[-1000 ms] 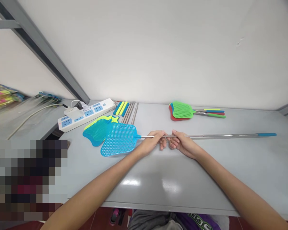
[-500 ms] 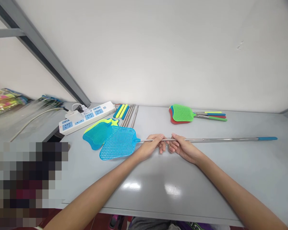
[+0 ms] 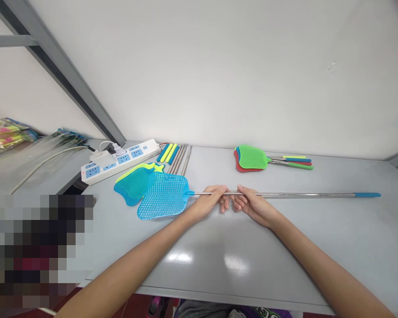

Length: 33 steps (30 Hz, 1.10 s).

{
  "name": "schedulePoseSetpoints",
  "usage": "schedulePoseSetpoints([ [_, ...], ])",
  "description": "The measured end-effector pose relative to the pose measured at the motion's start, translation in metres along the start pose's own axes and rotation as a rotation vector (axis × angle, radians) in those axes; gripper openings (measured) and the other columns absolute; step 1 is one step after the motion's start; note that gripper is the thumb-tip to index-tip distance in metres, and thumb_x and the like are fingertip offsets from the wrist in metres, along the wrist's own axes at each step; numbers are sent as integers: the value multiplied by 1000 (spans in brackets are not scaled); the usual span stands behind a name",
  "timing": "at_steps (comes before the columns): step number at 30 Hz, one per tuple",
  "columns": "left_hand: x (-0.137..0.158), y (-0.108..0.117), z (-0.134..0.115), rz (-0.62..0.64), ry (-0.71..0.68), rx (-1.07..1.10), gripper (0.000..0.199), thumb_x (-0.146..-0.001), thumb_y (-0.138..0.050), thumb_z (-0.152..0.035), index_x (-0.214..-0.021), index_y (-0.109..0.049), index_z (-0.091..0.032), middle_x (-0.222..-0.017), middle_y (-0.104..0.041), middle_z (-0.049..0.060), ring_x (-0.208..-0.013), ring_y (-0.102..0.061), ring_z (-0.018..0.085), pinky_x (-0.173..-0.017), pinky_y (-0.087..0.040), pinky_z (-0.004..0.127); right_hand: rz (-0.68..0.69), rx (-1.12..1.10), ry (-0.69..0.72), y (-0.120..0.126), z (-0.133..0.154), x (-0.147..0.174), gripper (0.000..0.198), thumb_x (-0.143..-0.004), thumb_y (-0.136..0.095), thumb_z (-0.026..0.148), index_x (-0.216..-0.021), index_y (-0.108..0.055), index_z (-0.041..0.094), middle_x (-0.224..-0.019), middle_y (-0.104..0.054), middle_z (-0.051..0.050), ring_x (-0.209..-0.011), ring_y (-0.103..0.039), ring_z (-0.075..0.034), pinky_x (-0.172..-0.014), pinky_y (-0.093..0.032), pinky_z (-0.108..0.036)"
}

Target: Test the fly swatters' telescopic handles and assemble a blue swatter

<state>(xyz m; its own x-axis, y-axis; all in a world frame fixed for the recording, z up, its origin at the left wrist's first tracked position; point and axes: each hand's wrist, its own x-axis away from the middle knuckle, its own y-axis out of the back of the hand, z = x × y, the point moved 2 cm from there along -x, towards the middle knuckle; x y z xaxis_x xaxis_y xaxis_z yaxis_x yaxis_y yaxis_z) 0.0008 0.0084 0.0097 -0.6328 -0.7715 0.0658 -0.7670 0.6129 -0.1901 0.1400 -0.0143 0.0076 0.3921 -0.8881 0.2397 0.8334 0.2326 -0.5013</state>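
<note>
A long fly swatter with a blue perforated head [image 3: 164, 196] lies crosswise in both hands, its thin metal rod extended to the right and ending in a blue grip [image 3: 367, 194]. My left hand [image 3: 214, 198] pinches the rod a little to the right of the head. Close beside it, my right hand [image 3: 248, 202] is closed round the same rod, thumb on top. Part of the head overlaps a teal swatter head [image 3: 132, 187], with a yellow one [image 3: 122, 175] beneath that.
Behind are several metal rods [image 3: 186, 161] and blue and yellow grips [image 3: 167, 153], beside a white power strip [image 3: 126, 163]. Several finished-looking swatters with a green one [image 3: 253, 158] on top lie against the wall. Plastic-wrapped packs [image 3: 11, 137] are at left. The grey table's front edge [image 3: 219, 297] runs below my arms.
Both hands keep the same hold on the rod. The blue grip end has dipped very slightly and shifted a little left; the view has moved slightly.
</note>
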Motion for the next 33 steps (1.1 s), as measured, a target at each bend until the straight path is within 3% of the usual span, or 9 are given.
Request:
schedulePoseSetpoints([
  [15, 1, 1, 0, -4, -20, -38, 40, -82, -33, -40, -80, -59, -8, -54, -55, 2, -44, -48, 9, -49, -37, 22, -4, -2, 2, 1, -3, -1, 40, -76, -49, 41, -45, -39, 18, -47, -34, 3, -52, -42, -12, -59, -35, -29],
  [33, 8, -5, -9, 73, -47, -77, 43, -86, -27, -34, -66, -57, -11, -59, -57, 4, -54, -50, 11, -61, -39, 25, 60, 71, 42, -5, 3, 2, 36, -81, -41, 35, -51, -45, 17, -53, -44, 1, -54, -45, -13, -62, -35, -30],
])
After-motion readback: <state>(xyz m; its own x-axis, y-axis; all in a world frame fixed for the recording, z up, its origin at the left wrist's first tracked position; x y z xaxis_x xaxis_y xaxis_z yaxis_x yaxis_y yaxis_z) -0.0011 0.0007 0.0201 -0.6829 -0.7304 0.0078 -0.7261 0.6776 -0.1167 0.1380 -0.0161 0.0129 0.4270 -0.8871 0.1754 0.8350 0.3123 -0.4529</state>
